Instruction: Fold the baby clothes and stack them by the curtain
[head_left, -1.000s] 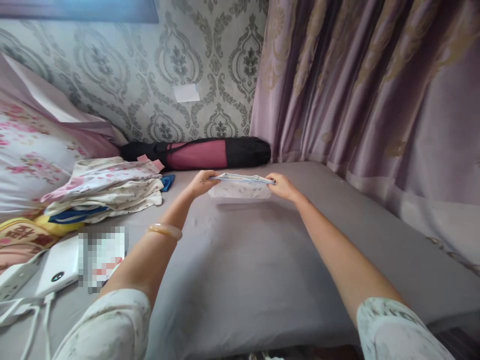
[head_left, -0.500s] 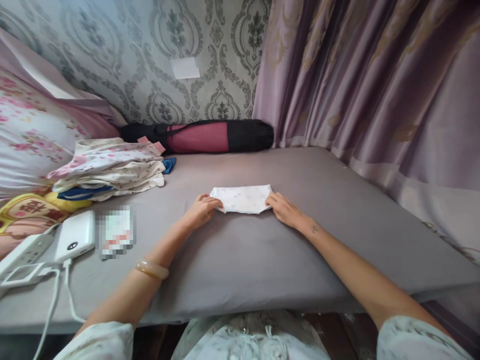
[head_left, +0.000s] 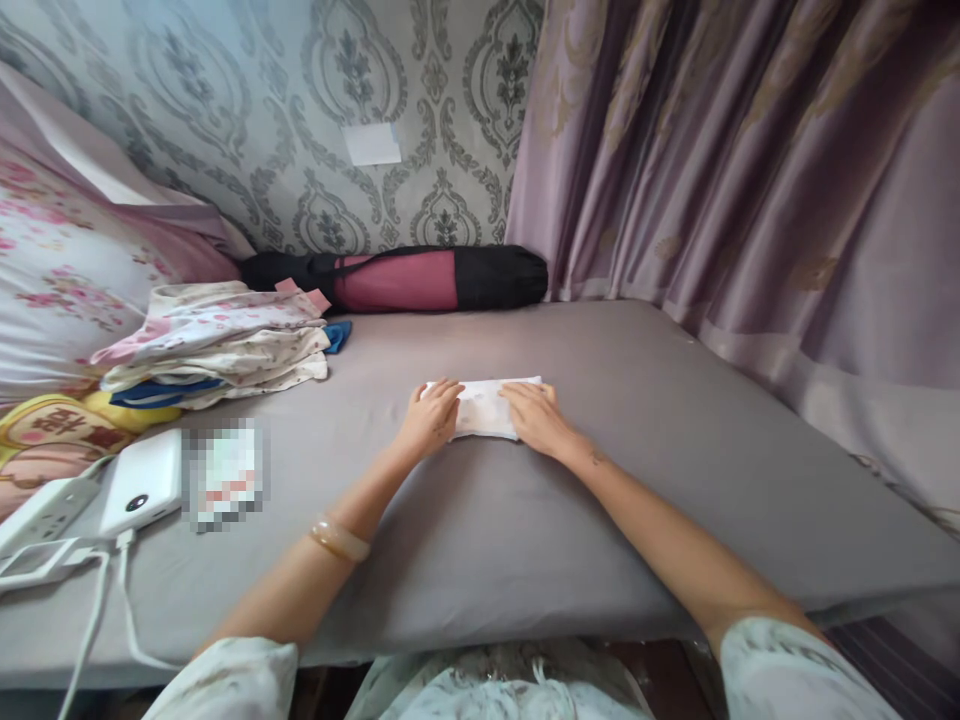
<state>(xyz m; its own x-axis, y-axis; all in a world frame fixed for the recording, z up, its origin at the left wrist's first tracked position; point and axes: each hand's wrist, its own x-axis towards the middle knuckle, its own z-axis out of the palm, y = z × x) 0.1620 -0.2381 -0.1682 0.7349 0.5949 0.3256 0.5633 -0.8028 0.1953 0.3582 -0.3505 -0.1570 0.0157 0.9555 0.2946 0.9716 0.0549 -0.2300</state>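
Observation:
A small folded white cloth (head_left: pixel 484 408) lies on the grey mattress (head_left: pixel 622 470) in front of me. My left hand (head_left: pixel 433 418) rests flat on the cloth's left end, fingers stretched out. My right hand (head_left: pixel 534 416) lies flat on its right end, fingers also extended. Both palms press down on the fabric, and only the middle strip of the cloth shows between them. A pale bangle (head_left: pixel 341 538) sits on my left wrist.
A stack of folded floral clothes (head_left: pixel 217 345) sits at the left, by a floral pillow (head_left: pixel 60 270). A black and maroon roll bag (head_left: pixel 405 279) lies along the wall. A white power bank (head_left: pixel 142 483), a power strip (head_left: pixel 41 515) and cables are near left. Purple curtains (head_left: pixel 750 180) hang at the right.
The cloth was held up in the air, then laid on the mattress. My hands have moved from its outer edges inward onto its top, pressing it flat.

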